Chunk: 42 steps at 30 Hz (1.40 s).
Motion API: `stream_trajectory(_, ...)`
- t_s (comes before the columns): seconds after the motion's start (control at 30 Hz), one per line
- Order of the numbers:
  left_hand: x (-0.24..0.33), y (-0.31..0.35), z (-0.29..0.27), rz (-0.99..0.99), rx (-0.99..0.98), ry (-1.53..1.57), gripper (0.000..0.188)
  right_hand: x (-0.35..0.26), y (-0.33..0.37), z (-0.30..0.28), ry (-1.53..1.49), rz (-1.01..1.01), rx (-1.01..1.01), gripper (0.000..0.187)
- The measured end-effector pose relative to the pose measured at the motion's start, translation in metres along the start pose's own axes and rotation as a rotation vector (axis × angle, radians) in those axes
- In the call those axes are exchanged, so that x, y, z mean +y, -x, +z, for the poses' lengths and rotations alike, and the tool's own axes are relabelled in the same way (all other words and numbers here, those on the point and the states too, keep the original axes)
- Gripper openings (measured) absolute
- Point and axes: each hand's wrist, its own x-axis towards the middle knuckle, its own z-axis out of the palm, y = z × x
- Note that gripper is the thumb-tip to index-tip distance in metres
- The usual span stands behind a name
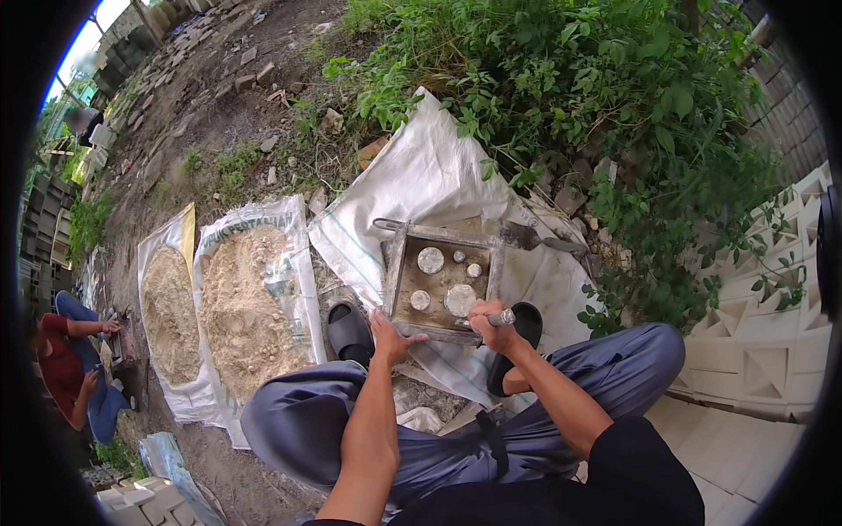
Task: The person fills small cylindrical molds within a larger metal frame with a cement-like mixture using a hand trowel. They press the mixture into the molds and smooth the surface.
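Observation:
A square metal mould frame lies on a white woven sack between my feet. Inside it are sandy material and several round pale discs of different sizes, among them a large disc near my right hand. My left hand rests on the near left corner, fingers stretched and thumb apart along the near edge. My right hand is closed around a short metal cylinder at the near right corner; its lower end is hidden. A trowel lies beyond the frame's far right corner.
Two open sacks of pale powder, a nearer one and a farther one, stand at left. Leafy plants grow beyond. Cream moulded blocks are stacked at right. Another person sits at far left.

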Motion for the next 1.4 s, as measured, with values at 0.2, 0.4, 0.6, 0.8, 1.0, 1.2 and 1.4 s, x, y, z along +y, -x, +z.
stream_trajectory(0.2, 0.027, 0.001, -0.017, -0.03, -0.037, -0.227, 0.148, 0.001, 0.006, -0.006, -0.507, 0.347, 0.307, 0.034)
stream_trajectory(0.4, 0.031, -0.021, -0.006, 0.169, 0.223, -0.038, 0.108, -0.051, -0.043, -0.028, -0.72, 0.359, 0.722, 0.031)
stream_trajectory(0.6, 0.056, -0.023, -0.003, 0.286, 0.315, -0.318, 0.083, -0.052, -0.104, -0.018, -0.656, 0.342, 1.035, 0.031)
stream_trajectory(0.8, 0.061, -0.026, -0.007, 0.329, 0.311, -0.248, 0.079, 0.054, -0.113, 0.018, -0.01, 0.226, 0.798, 0.031)
stream_trajectory(1.0, 0.059, -0.028, -0.009, 0.278, 0.318, -0.235, 0.077, 0.016, -0.126, 0.013, -0.195, 0.13, 0.626, 0.033)
stream_trajectory(1.2, 0.044, -0.028, -0.008, 0.286, 0.376, -0.245, 0.079, 0.014, -0.155, 0.017, 0.203, -0.012, 0.452, 0.033)
stream_trajectory(1.4, 0.052, -0.03, -0.007, 0.32, 0.37, -0.21, 0.079, 0.054, -0.129, 0.004, 0.046, 0.094, 0.428, 0.034)
